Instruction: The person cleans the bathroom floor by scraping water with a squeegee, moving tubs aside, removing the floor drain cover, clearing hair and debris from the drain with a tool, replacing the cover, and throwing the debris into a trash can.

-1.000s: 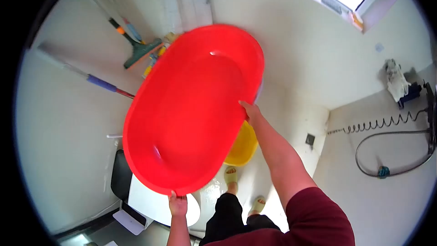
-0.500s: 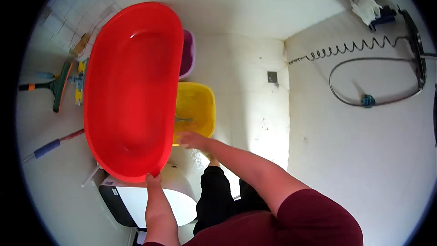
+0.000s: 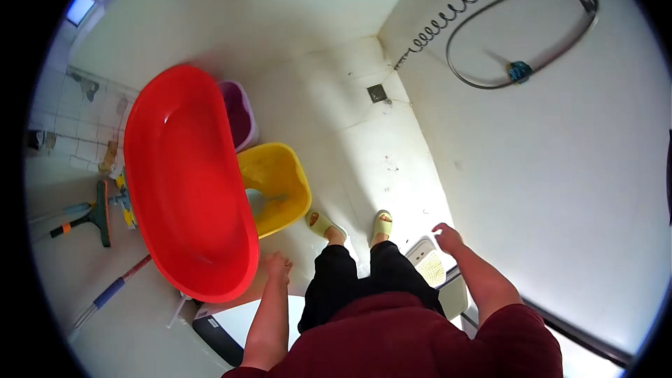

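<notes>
A large red oval tub (image 3: 196, 189) stands at the left, tilted against the wall side, beside a yellow basin (image 3: 283, 185) and a purple bucket (image 3: 239, 115). Inside the yellow basin lies a pale ladle-like scoop (image 3: 255, 201). My left hand (image 3: 278, 266) is just right of the tub's lower end, not touching it, its fingers partly curled with nothing visible in them. Out to the right, my right hand (image 3: 446, 238) hangs over the floor near a pale perforated item (image 3: 428, 262), its fingers apart and empty.
A squeegee (image 3: 103, 213) and a pole with a blue grip (image 3: 110, 292) lean at the left wall. Behind my left arm is a white-topped appliance (image 3: 241, 318). The floor has a square drain (image 3: 376, 93). A hose (image 3: 465, 84) hangs on the right wall.
Both hands have come off the red tub; the left let go of its lower rim. My right hand has swung to the right. The view has shifted, showing both slippers and more floor.
</notes>
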`<state>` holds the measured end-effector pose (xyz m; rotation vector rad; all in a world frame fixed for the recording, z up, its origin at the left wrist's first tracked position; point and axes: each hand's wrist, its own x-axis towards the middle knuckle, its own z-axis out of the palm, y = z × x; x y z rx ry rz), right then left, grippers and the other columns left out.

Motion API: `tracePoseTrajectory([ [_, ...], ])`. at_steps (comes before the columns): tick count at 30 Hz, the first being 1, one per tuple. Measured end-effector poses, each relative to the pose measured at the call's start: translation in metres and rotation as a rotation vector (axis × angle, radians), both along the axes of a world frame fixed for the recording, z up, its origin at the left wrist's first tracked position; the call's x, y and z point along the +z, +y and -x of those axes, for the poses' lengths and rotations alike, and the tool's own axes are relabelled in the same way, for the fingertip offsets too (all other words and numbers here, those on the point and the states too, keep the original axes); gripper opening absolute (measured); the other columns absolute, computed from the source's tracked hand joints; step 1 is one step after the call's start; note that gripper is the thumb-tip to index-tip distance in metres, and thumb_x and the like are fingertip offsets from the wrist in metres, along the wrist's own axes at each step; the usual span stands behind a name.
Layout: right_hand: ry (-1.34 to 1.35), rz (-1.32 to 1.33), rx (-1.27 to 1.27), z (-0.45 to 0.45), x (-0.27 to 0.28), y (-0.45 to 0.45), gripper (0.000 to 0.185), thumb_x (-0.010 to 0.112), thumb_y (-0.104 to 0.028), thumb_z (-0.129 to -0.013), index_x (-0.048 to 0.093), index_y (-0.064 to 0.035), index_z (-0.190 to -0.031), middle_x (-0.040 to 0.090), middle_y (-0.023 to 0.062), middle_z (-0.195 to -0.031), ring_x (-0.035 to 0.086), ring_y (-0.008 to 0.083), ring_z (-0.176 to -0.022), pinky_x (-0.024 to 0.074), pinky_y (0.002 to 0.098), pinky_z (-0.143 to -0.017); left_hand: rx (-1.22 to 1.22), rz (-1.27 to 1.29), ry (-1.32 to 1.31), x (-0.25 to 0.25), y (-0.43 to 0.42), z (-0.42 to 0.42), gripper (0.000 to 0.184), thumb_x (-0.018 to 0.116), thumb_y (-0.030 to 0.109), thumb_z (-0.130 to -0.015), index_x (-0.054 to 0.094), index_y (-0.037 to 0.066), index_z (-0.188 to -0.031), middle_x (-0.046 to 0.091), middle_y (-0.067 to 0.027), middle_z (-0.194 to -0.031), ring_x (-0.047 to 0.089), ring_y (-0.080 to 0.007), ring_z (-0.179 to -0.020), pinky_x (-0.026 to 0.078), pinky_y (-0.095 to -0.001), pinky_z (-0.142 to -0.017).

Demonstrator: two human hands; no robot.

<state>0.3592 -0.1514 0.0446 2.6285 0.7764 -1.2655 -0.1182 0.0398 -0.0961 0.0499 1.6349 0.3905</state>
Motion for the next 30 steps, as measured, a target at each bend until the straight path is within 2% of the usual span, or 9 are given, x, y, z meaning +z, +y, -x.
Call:
tracePoseTrajectory([
  [3,-0.025,-0.082,-0.131,-0.010,0.017,-0.083,0.017,0.055,-0.016,-0.075,0.061,-0.0131,-0.089,0.062,0.0125,-0.083,0.059,0.0316,-0.080,0.0475,0.0388,-0.071,-0.125,-0.053,-0.125,0.048,0.016,-0.031,0.037,0.053,0.017,-0.083,0.041,0.006,-0.115,0.050,-0.0093,-0.095,0.054,-0.0212,-0.087,0.047,-0.0342,-0.073],
  [5,0.074,0.090,-0.016,-0.019,0.008,-0.140,0.014,0.057,-0.023,-0.072,0.065,-0.0113,-0.072,0.062,0.0115,-0.077,0.059,0.0307,-0.078,0.0478,0.0393,-0.070,-0.517,-0.184,-0.029,0.056,0.028,-0.034,0.036,0.052,0.017,-0.083,0.042,0.005,-0.116,0.051,-0.0087,-0.092,0.055,-0.0191,-0.082,0.048,-0.0314,-0.069],
  [7,-0.112,-0.113,0.240,-0.003,0.017,-0.190,0.019,0.064,-0.029,-0.068,0.067,-0.0106,-0.067,0.063,0.0089,-0.066,0.063,0.0216,-0.061,0.0498,0.0345,-0.061,-0.829,-0.277,0.044,0.051,0.041,-0.031,0.036,0.051,0.016,-0.083,0.044,0.004,-0.116,0.053,-0.0082,-0.089,0.055,-0.0171,-0.077,0.047,-0.0294,-0.066],
  [9,0.038,0.129,-0.277,0.026,0.047,-0.194,0.027,0.066,-0.034,-0.069,0.064,-0.0080,-0.063,0.060,0.0099,-0.058,0.060,0.0226,-0.053,0.0479,0.0364,-0.055,-1.052,-0.330,0.090,0.043,0.055,-0.016,0.036,0.050,0.015,-0.083,0.046,0.003,-0.116,0.054,-0.0076,-0.086,0.054,-0.0150,-0.071,0.047,-0.0280,-0.063],
  [14,0.054,0.215,-0.500,0.097,0.050,-0.232,0.029,0.068,-0.035,-0.069,0.063,-0.0075,-0.077,0.063,0.0125,-0.078,0.062,0.0275,-0.077,0.0487,0.0382,-0.066,-1.125,-0.310,0.137,0.081,0.100,-0.026,0.034,0.049,0.015,-0.084,0.047,0.003,-0.117,0.054,-0.0059,-0.082,0.053,-0.0127,-0.068,0.045,-0.0266,-0.059],
  [19,0.119,-0.063,-0.563,0.141,0.006,-0.263,0.023,0.065,-0.024,-0.074,0.062,-0.0101,-0.092,0.063,0.0111,-0.088,0.062,0.0249,-0.081,0.0489,0.0350,-0.071,-1.209,-0.301,0.179,0.101,0.130,-0.060,0.032,0.048,0.015,-0.087,0.047,0.003,-0.116,0.055,-0.0053,-0.085,0.053,-0.0131,-0.070,0.045,-0.0271,-0.060],
  [25,0.249,-0.136,-0.587,0.067,0.000,-0.246,0.019,0.066,-0.024,-0.072,0.066,-0.0087,-0.085,0.065,0.0084,-0.080,0.062,0.0199,-0.072,0.0493,0.0326,-0.066,-1.162,-0.398,0.125,0.152,0.119,-0.130,0.034,0.046,0.017,-0.087,0.045,0.004,-0.119,0.055,-0.0053,-0.091,0.055,-0.0145,-0.076,0.045,-0.0275,-0.066],
  [27,0.096,-0.166,-0.192,0.032,-0.074,-0.281,0.023,0.067,-0.031,-0.071,0.066,-0.0082,-0.076,0.064,0.0095,-0.078,0.062,0.0205,-0.069,0.0480,0.0338,-0.062,-1.153,-0.362,0.134,0.176,0.107,-0.157,0.035,0.045,0.019,-0.088,0.044,0.005,-0.120,0.056,-0.0059,-0.096,0.055,-0.0138,-0.080,0.045,-0.0271,-0.070],
  [30,0.043,-0.113,-0.540,-0.049,-0.012,-0.225,0.027,0.063,-0.035,-0.074,0.065,-0.0084,-0.072,0.063,0.0125,-0.075,0.060,0.0256,-0.068,0.0463,0.0365,-0.063,-1.030,-0.160,0.014,0.134,0.106,-0.139,0.039,0.045,0.022,-0.088,0.042,0.005,-0.123,0.056,-0.0070,-0.099,0.055,-0.0147,-0.086,0.044,-0.0283,-0.077],
])
